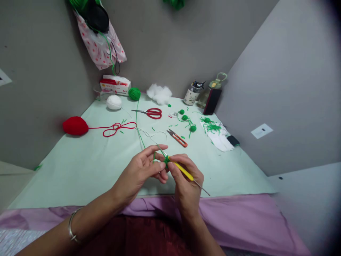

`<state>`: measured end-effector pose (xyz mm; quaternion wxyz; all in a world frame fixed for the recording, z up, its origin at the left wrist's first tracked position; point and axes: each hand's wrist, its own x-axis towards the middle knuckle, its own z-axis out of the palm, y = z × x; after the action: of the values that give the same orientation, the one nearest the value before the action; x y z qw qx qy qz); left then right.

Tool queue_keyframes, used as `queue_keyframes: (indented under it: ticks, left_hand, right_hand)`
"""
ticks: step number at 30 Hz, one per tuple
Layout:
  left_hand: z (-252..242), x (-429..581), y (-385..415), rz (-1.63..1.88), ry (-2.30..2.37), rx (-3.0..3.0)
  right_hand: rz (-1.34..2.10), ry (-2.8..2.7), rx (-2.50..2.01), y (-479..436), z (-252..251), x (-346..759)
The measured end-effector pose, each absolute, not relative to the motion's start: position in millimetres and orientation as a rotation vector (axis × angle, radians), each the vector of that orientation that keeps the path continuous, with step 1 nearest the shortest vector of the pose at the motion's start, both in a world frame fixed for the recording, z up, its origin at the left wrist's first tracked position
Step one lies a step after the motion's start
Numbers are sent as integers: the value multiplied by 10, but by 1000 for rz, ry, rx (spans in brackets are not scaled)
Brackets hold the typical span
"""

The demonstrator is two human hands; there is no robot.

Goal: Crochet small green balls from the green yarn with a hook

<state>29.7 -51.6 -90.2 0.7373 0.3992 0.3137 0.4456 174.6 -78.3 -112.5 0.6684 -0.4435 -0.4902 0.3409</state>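
My left hand pinches a small green crocheted piece between thumb and fingers, with green yarn running over its raised index finger. My right hand grips a crochet hook by its yellow handle, its metal tip at the green piece. The yarn leads back across the table to a green ball. Just beyond my hands lie orange thread snips, and farther back are red-handled scissors.
On the pale table are a red yarn ball, a white ball, stuffing, a tissue box, several green balls, and a white cloth. A pen jar, bottle and phone stand at the back right.
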Motion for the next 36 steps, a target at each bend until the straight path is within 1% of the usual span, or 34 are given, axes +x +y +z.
queue_keyframes:
  ticks: [10,18,22,36]
  left_hand:
    - [-860,310,-526,990,716,772]
    - [-880,336,-570,1042,734,827]
    - [-893,328,-576,1052,761,795]
    - [-883,300,-569,953,678,599]
  right_hand:
    - [748,-1105,-1005,-766,-1143,1702]
    - [581,-1136,-936,-777,-1143,1669]
    - [559,-1164,-943,-770,-1124,1660]
    - [723,-1112,-946,-746,-1155,1691]
